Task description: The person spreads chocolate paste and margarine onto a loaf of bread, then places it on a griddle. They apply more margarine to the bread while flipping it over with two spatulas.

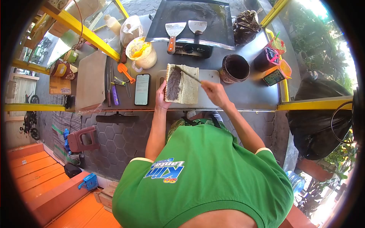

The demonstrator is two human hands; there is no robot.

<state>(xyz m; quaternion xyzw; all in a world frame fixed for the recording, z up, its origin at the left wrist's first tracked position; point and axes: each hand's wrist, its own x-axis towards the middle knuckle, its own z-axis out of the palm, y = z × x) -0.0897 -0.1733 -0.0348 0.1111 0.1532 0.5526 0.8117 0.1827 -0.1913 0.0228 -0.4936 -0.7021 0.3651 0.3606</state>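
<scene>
An opened slab of bread (189,89) lies on a pale cutting board (209,97), with dark brown spread (173,84) over much of its left half. The right half looks pale and speckled. My left hand (162,98) grips the bread's lower left edge, thumb against its side. In my right hand (215,93) is a long narrow spreading knife (187,73), its tip touching the top of the brown-coated half. Right of the board stands a dark-smeared tub (234,69); its contents are hard to make out.
Behind the board, two scrapers (172,41) rest on a black griddle (190,13) over a stove. A white tub with yellow spread (141,55), a phone (142,89) and an orange tool (126,73) lie left. Cups (267,59) stand right, near the yellow frame (285,81).
</scene>
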